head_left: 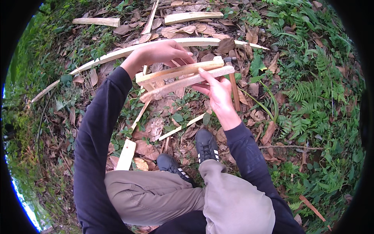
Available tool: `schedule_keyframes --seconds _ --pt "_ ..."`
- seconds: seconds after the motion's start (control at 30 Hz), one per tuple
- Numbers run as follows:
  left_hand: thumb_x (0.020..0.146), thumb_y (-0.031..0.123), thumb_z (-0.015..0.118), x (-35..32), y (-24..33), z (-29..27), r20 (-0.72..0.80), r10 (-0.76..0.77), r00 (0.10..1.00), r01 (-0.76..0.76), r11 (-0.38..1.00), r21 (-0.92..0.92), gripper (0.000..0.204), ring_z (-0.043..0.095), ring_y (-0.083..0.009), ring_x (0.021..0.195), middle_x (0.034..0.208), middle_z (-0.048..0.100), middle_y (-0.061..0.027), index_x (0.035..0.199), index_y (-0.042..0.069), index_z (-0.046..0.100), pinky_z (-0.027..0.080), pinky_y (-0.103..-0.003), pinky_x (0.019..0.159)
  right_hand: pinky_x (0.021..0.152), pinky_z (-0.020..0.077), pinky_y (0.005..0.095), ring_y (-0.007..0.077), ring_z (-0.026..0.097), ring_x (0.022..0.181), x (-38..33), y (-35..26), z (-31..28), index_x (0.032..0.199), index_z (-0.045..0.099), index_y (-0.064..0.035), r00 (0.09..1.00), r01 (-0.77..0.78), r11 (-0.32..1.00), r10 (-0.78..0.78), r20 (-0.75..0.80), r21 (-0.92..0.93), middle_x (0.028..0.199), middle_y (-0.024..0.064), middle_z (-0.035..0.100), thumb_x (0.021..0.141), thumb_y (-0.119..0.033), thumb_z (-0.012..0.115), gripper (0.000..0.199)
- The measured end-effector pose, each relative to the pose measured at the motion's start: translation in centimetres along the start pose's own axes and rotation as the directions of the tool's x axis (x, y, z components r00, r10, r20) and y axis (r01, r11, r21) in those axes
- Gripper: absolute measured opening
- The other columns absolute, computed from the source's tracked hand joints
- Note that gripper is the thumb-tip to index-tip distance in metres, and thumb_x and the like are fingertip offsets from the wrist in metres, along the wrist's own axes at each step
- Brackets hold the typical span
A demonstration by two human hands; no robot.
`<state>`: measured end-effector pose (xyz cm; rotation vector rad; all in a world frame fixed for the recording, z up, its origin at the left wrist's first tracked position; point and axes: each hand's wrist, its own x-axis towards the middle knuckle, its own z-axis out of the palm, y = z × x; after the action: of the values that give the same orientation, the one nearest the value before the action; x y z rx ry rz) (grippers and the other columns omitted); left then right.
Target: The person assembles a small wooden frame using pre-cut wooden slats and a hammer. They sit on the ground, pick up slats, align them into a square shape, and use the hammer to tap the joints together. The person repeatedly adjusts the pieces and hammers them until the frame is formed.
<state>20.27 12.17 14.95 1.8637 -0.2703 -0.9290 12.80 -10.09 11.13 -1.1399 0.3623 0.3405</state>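
Head view: I see two pale split wood strips (183,76) at centre, 12 o'clock of my shoes (194,152).
Left hand (163,52): fingers curled over the strips.
Right hand (218,91): fingers gripping the strips' underside.
Hammer (233,84): 3 o'clock of the strips, on leaves.

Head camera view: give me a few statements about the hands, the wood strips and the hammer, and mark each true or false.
1. Both hands hold pale split wood strips. True: the left hand grips them from above, the right hand from below.
2. The hammer is in the right hand. False: it lies among the dry leaves just beyond that hand.
3. A long curved strip lies on the ground beyond the hands. True.
4. The person is barefoot. False: black shoes show below the hands.
5. The ground is bare concrete. False: it is leaf litter, with ferns at the right.
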Motion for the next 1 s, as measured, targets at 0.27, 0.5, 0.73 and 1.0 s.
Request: schedule_keyframes --seconds 0.27,0.5,0.73,1.0 --pt "0.091 0.031 0.068 -0.1 -0.4 0.2 -0.139 0.175 0.975 -0.103 0.903 0.416 0.04 0.07 -0.0171 0.094 0.105 0.075 -0.012 0.125 0.009 0.069 0.052 -0.032 0.089 0.069 0.0664 0.0341 0.0152 0.066 0.075 2.5 1.3 0.9 0.104 0.061 0.0045 0.999 -0.032 0.993 0.032 0.008 0.114 0.087 0.0075 0.062 0.09 -0.026 0.075 0.036" --pt "0.089 0.029 0.07 0.3 -0.9 -0.2 -0.13 0.171 0.977 -0.113 0.923 0.368 0.04 0.07 -0.0163 0.093 0.105 0.075 -0.0118 0.125 0.01 0.069 0.052 -0.032 0.089 0.072 0.0662 0.0324 0.0105 0.061 0.068 4.0 2.4 -0.1 0.108 0.062 0.0019 0.99 -0.127 0.968 0.109 0.094 0.215 0.08 0.002 0.059 0.088 -0.029 0.077 0.04" --pt "0.089 0.029 0.071 0.5 -1.3 -0.3 -0.145 0.161 0.976 -0.104 0.935 0.34 0.04 0.07 -0.015 0.093 0.106 0.075 -0.0111 0.124 0.01 0.07 0.052 -0.031 0.09 0.074 0.0661 0.0316 0.0099 0.062 0.065 5.5 2.9 -1.0 0.108 0.063 0.0003 0.956 -0.202 0.94 0.128 0.266 0.275 0.079 0.0021 0.061 0.088 -0.021 0.075 0.031" --pt "0.088 0.028 0.072 0.2 -0.8 -0.1 -0.095 0.156 0.983 -0.119 0.941 0.316 0.04 0.069 -0.0143 0.093 0.108 0.075 -0.0101 0.125 0.012 0.07 0.052 -0.031 0.09 0.072 0.0645 0.0287 0.0173 0.071 0.073 4.3 2.3 -0.7 0.113 0.064 0.0023 0.926 -0.233 0.959 0.167 0.339 0.164 0.082 0.0073 0.068 0.089 -0.023 0.072 0.036"
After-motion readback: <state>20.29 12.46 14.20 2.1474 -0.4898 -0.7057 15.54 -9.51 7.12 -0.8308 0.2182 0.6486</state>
